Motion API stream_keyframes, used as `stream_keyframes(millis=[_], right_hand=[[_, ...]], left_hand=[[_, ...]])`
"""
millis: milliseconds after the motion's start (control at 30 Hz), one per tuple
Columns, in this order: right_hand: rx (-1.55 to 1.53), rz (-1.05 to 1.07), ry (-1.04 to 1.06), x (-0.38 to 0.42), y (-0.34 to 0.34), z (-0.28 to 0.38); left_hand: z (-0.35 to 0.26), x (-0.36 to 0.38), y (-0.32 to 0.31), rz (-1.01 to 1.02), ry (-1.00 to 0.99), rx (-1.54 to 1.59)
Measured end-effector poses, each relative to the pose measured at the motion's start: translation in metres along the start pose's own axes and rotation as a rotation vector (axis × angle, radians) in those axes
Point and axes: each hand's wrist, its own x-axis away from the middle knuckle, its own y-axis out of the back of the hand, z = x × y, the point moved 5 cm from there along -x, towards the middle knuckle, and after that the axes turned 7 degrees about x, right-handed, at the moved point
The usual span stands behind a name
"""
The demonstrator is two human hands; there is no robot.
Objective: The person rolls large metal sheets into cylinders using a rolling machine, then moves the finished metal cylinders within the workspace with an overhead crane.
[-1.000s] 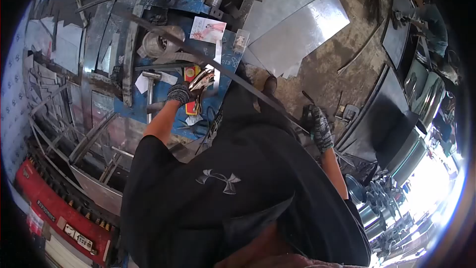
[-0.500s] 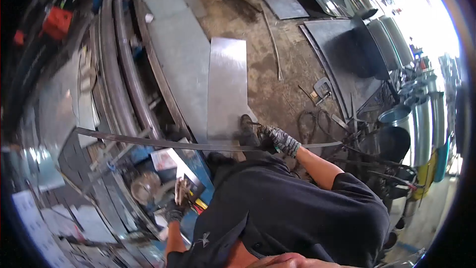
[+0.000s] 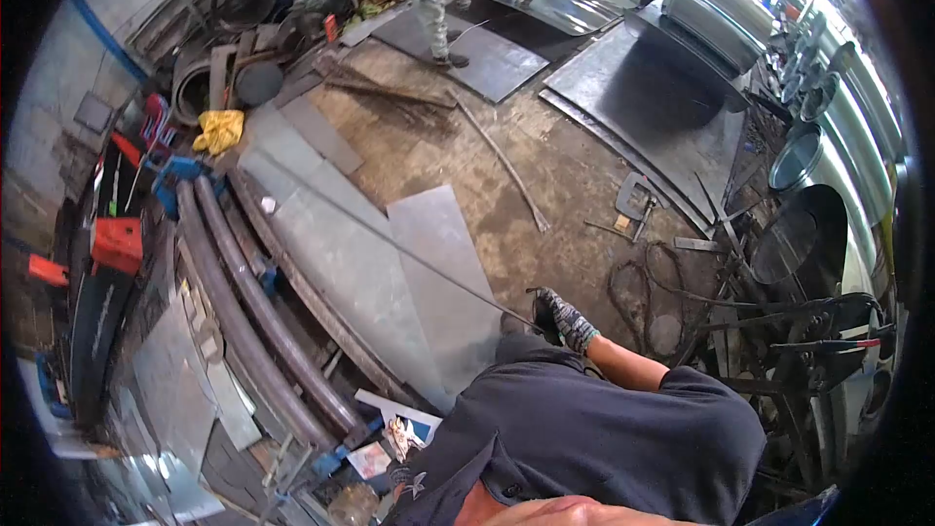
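My right hand (image 3: 567, 323), in a grey-and-black knitted glove, is closed around the near end of a long, thin metal strip (image 3: 390, 239). The strip slants away to the upper left, above the flat sheets. Low in the view, close to my body, my left hand (image 3: 401, 440) is gloved too and partly hidden by my shirt. Its fingers appear bent against a white angular piece (image 3: 429, 419), though glare blurs the grip. Below the strip lies a grey metal sheet (image 3: 443, 278), overlapping a longer, paler sheet (image 3: 321, 224).
Curved steel rollers (image 3: 239, 317) stand to my left. A C-clamp (image 3: 631, 197) and a loose cable (image 3: 623, 292) lie on the floor at right. Farther off, a person (image 3: 429, 0) stands beside dark sheets. Rolled sheet metal (image 3: 716, 15) rests at the upper right.
My view has tilted up and turned, bringing the other person into sight. The strip has swung from lying across my body to pointing forward and left. The white piece has shifted with my left hand.
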Motion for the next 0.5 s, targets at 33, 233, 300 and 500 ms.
stream_keyframes(millis=[33,233,300,500], right_hand=[[-0.024,-0.009,-0.007,-0.014,0.017,0.001],[-0.194,-0.208,-0.039,-0.056,0.104,0.058],[-0.183,-0.351,0.077,-0.084,0.125,0.068],[-0.224,-0.515,-0.008,-0.137,0.176,0.101]], left_hand=[[-0.035,-0.009,0.003,0.006,-0.019,-0.01],[-0.247,-0.069,0.005,0.069,-0.164,-0.096],[-0.307,-0.088,0.002,0.09,-0.202,-0.131],[-0.451,-0.148,0.011,0.136,-0.263,-0.208]])
